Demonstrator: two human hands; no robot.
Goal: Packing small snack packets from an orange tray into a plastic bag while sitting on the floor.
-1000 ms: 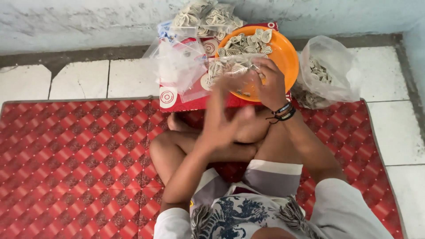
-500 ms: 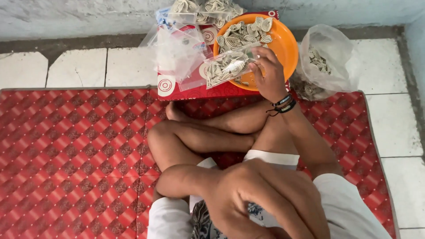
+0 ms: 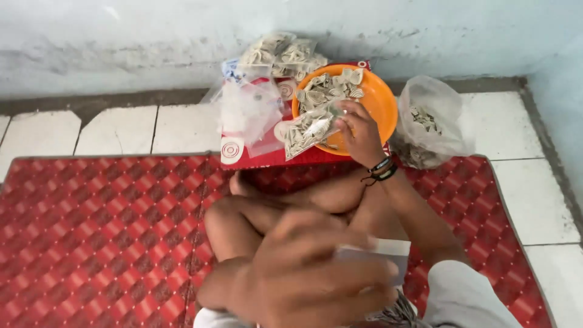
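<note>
Seen from above, a person sits cross-legged on a red mat (image 3: 103,231) laid over a white tiled floor (image 3: 115,130). Their right hand (image 3: 359,135) reaches forward over an orange bowl (image 3: 381,100) and its grip is closed on one end of a small clear bag (image 3: 306,129) packed with pale, flat pieces. The bag's long axis runs from the fingers out to the left and slightly down, so most of it lies left of the grip, crossing the bowl's left rim above a red box (image 3: 261,157). The left hand (image 3: 303,279) is close to the camera and blurred, low over the lap, well apart from the bag; I cannot tell whether its grip holds anything. The right hand is by far the nearer. More filled bags (image 3: 282,53) lie behind the bowl, empty clear bags (image 3: 249,109) sit to its left, and a larger sack (image 3: 431,118) sits to its right.
</note>
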